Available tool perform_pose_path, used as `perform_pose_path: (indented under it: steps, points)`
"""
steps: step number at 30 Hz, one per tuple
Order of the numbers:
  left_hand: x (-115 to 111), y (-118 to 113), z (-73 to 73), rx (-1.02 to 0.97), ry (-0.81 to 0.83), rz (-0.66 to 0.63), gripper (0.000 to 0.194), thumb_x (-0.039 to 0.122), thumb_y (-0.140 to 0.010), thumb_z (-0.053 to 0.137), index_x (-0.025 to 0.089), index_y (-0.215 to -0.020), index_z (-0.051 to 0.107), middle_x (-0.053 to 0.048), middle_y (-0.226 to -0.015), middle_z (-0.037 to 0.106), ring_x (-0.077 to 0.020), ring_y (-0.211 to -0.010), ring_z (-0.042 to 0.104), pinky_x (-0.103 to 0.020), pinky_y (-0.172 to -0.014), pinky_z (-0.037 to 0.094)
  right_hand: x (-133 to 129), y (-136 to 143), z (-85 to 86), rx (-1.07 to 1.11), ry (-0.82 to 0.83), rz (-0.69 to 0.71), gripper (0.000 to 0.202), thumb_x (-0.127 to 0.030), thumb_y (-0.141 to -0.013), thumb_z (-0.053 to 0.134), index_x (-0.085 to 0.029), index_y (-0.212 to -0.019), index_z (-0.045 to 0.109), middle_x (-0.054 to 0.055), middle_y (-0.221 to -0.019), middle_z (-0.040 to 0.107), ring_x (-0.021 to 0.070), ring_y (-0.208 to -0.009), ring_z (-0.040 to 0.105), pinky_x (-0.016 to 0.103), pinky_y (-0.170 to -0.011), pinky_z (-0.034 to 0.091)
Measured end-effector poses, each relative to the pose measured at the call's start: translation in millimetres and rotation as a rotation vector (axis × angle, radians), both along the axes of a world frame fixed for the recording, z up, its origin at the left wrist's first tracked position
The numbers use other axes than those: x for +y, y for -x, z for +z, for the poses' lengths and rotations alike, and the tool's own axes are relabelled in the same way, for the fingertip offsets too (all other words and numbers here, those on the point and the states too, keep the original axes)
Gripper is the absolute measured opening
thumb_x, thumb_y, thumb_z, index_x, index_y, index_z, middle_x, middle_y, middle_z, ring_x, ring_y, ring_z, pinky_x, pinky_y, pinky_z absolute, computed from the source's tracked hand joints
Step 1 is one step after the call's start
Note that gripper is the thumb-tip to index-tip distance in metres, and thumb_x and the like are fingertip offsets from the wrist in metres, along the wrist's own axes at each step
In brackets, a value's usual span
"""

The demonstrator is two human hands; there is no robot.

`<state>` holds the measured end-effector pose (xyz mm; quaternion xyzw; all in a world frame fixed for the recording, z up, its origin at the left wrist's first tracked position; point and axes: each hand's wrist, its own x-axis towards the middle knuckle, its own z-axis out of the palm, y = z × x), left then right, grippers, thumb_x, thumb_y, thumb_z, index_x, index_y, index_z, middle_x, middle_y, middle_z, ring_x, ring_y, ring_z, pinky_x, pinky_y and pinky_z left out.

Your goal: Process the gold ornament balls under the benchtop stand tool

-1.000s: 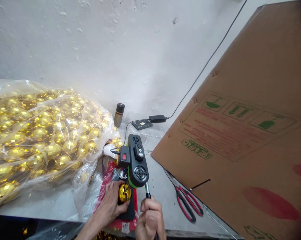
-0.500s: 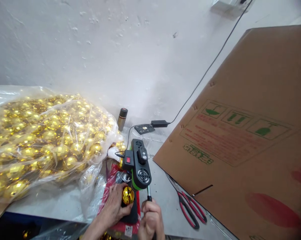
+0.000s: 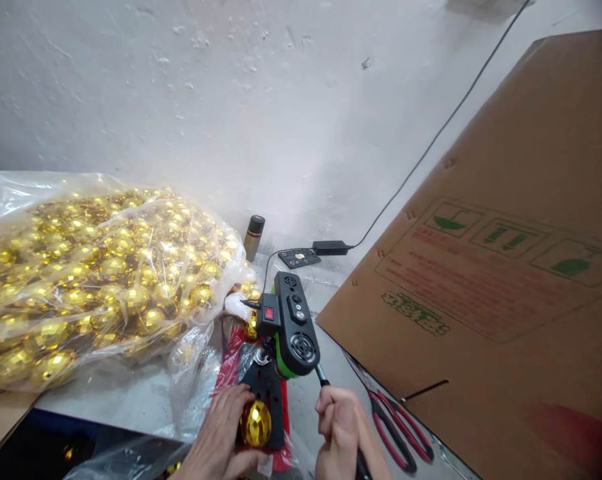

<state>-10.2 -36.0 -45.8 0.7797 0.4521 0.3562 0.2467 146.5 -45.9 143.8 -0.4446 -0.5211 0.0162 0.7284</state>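
My left hand [image 3: 221,433], low in the view, has its fingers and thumb around a gold mirrored ball [image 3: 256,424] over the black base plate [image 3: 271,387] of a small machine. My right hand [image 3: 345,427] is closed around the black-handled metal lever [image 3: 323,376] of that machine. The machine's black head [image 3: 297,323], with green edging and round vents, stands just beyond both hands. A black box with a red switch [image 3: 269,313] is fixed to its left side. Red plastic [image 3: 229,363] lies under the base.
A clear bag of gold balls [image 3: 105,280] fills the left. A large cardboard box [image 3: 481,267] leans in on the right, with red-handled scissors [image 3: 401,430] beside it. A spray can [image 3: 253,238], a black card [image 3: 299,258] and a power adapter [image 3: 331,248] are near the wall.
The view has shifted, so most things appear further right. My right hand and the lever have swung outward, away from the machine. The ball sits lower, nearer me, still in my left hand.
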Motion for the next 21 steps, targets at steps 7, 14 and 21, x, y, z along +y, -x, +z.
perform_pose_path:
  steps: [7,14,21]
  points:
    - [34.1,61.6,43.2,0.327,-0.209,0.479,0.047,0.011,-0.100,0.036,0.019,-0.131,0.071,-0.017,-0.131,0.078,-0.0334,-0.124,0.073,-0.051,-0.107,0.061,-10.5,15.0,-25.6,0.064,0.043,-0.038,0.044,-0.025,-0.109,0.054,-0.022,-0.065,0.048,-0.001,-0.071,0.053,0.0117,-0.058,0.048,0.029,-0.054,0.032]
    - [64.0,59.2,76.8,0.665,0.016,0.670,0.029,0.023,-0.101,0.047,0.016,-0.108,0.074,-0.018,-0.109,0.076,-0.0305,-0.083,0.077,-0.038,-0.068,0.062,-10.1,7.2,-29.4,-0.003,0.009,-0.013,0.042,-0.019,-0.109,0.051,-0.021,-0.067,0.049,-0.001,-0.070,0.050,0.0129,-0.062,0.052,0.028,-0.057,0.037]
    - [55.3,56.9,64.5,0.461,0.097,0.481,0.039,0.033,-0.107,0.039,0.020,-0.124,0.070,-0.017,-0.113,0.079,-0.0309,-0.088,0.080,-0.041,-0.073,0.064,-6.4,1.7,-34.9,-0.063,-0.061,0.026,0.037,-0.011,-0.105,0.051,-0.021,-0.070,0.050,-0.002,-0.067,0.051,0.0123,-0.061,0.055,0.026,-0.055,0.038]
